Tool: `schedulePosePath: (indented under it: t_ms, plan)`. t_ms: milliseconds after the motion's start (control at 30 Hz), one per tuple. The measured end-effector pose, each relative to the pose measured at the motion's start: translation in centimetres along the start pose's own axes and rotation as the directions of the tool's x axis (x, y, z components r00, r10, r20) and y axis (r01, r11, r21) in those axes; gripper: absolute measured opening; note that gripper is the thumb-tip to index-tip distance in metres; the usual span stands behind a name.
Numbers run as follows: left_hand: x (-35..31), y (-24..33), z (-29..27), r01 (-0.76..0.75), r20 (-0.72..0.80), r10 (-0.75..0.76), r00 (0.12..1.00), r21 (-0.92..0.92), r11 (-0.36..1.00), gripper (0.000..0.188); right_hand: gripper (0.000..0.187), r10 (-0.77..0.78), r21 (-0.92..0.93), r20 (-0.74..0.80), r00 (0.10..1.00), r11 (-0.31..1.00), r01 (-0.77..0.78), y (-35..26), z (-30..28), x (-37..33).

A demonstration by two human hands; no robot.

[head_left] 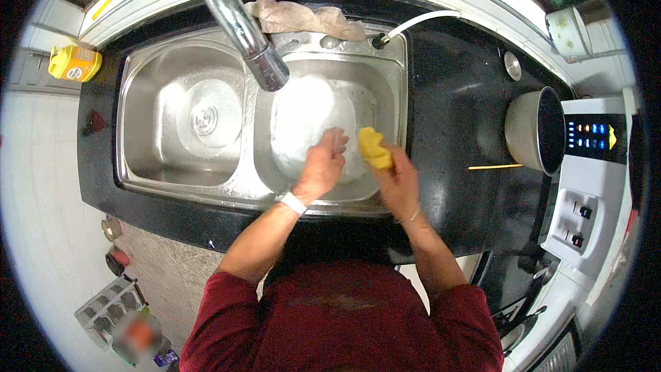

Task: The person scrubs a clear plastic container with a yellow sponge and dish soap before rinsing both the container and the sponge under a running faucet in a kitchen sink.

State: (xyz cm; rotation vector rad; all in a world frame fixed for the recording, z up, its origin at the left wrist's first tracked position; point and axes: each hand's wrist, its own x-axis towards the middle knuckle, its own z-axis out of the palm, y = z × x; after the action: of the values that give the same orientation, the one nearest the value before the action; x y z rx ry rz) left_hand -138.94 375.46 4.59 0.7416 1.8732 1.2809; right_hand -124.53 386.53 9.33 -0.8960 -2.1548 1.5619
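Observation:
My right hand (401, 182) is closed on a yellow sponge (374, 148) over the right side of the right-hand sink basin (396, 89). To its left, my left hand (322, 165) hangs over the same basin with fingers curled and smeared by motion. Whether it holds anything cannot be made out. Beneath the hands lies a bright white round area (310, 114), washed out by glare, so its kind is unclear. A chrome faucet (241, 27) reaches over this basin from the back.
The left basin (148, 145) has a round drain. Behind the sink lie a beige cloth (296, 19) and a white hose (423, 19). A yellow bottle (74, 63) stands far left. On the right are a yellow stick (494, 167), a pot (527, 131) and a white appliance (592, 200).

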Motion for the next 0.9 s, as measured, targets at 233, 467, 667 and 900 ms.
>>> schedulePosePath:
  t_ms: [233,467,667,900]
  plan:
    - [-3.3,0.4,-5.0,0.228,0.118,-0.194,0.974,-0.513,0.828,0.040,0.033,-0.502,-0.358,0.318,0.804,0.722,0.592,-4.0,6.8,3.5]
    - [-4.8,1.8,-5.2,0.340,0.223,-0.259,0.940,-0.532,0.776,0.062,0.020,0.001,-0.338,0.260,0.966,0.937,0.090,1.5,8.6,12.4]
    - [-3.7,0.3,-5.5,0.315,0.127,-0.296,0.947,-0.558,0.768,0.053,0.045,-0.448,-0.358,0.245,0.860,0.783,0.509,-2.6,9.6,2.7]
    - [-4.7,1.5,-5.2,0.303,0.239,-0.200,0.950,-0.553,0.776,0.051,0.028,0.063,-0.398,0.386,0.920,0.912,0.104,0.8,10.3,13.7]
